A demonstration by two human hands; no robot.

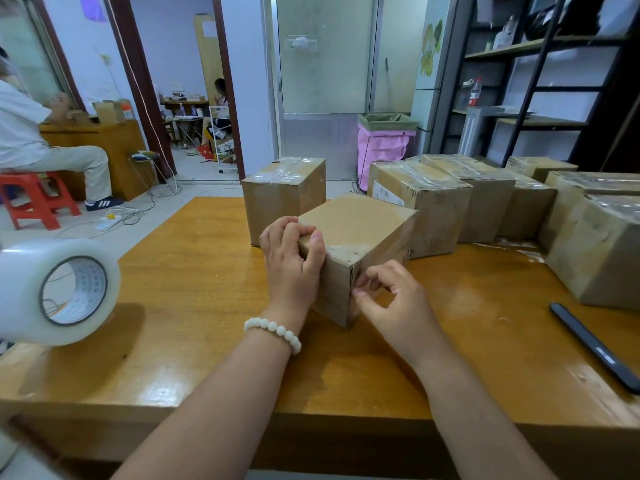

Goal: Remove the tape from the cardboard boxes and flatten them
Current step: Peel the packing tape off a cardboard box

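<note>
Picking at tape on the near box (356, 237) | left hand (292, 261) gripping its top edge | right hand (388, 292) pinching at the corner | other taped boxes (419, 202) waiting, none flattened

A varnished wooden table (194, 306) is gleaming glossy beneath a matt brown cardboard box (360, 223), whose corner tape (346, 251) is showing clear and slightly shiny. A roll (31, 271) of translucent plastic film is shining smooth. Wrinkled clear film is glinting on the cardboard boxes (433, 209) behind. A bracelet (273, 330) of smooth white beads is catching light, and a black tool (588, 344) is looking smooth and semi-matt.
</note>
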